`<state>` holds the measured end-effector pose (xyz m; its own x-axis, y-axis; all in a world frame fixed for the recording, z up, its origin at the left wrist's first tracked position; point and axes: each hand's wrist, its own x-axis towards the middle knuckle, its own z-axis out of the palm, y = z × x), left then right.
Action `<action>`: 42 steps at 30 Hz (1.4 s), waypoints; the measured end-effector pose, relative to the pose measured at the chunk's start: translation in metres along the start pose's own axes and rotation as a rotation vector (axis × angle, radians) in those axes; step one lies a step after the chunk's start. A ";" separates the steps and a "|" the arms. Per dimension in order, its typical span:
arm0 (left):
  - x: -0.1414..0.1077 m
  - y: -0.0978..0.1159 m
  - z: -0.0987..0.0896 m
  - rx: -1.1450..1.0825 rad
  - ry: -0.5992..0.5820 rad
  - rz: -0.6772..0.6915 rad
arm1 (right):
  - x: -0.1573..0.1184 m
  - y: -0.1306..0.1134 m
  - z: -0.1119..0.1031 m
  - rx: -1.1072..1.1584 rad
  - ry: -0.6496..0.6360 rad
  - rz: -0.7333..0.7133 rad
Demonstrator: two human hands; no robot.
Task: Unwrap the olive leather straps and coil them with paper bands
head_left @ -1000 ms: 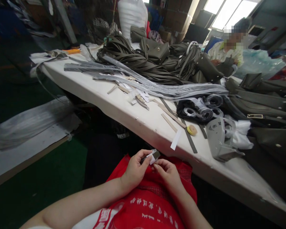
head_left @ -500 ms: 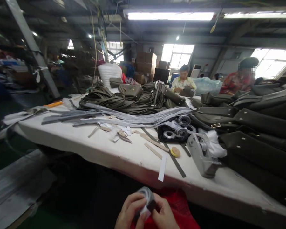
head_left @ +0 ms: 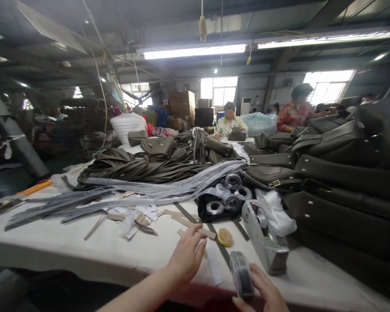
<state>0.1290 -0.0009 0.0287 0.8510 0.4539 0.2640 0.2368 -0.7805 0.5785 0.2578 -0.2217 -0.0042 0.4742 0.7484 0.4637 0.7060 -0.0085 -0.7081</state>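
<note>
My right hand (head_left: 267,291) grips a coiled dark roll (head_left: 241,274), which looks wrapped in clear film, at the table's near edge. Reaching over the table, my left hand (head_left: 187,255) is empty, its fingers apart. Beside its fingertips lie a white paper strip (head_left: 213,262) and a tan strip (head_left: 206,232). A small round tan-and-yellow roll (head_left: 225,237) rests between my hands, farther in. Behind it, several similar coils (head_left: 231,201) sit in a black holder. To the right of the coils stands a grey box (head_left: 277,260) with white plastic in it.
Dark green bags (head_left: 341,208) are piled along the right. Long film-covered strips (head_left: 169,184) and a heap of dark straps (head_left: 133,167) cross the table (head_left: 117,251). Paper scraps (head_left: 133,221) lie at left. Two people (head_left: 230,123) work across the table.
My hands, both on the coiled roll before, have parted. The right one has moved right with the roll; the left has let go and stretched forward over the table. The view has shifted.
</note>
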 end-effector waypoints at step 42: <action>0.224 -0.150 -0.001 0.072 0.198 -0.388 | 0.407 0.127 0.026 -0.638 -0.644 -0.043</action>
<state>0.2833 0.2181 0.0017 0.5884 0.7872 0.1846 0.5590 -0.5610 0.6105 0.5265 0.0992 0.0805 0.1897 0.9810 -0.0403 0.9646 -0.1938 -0.1789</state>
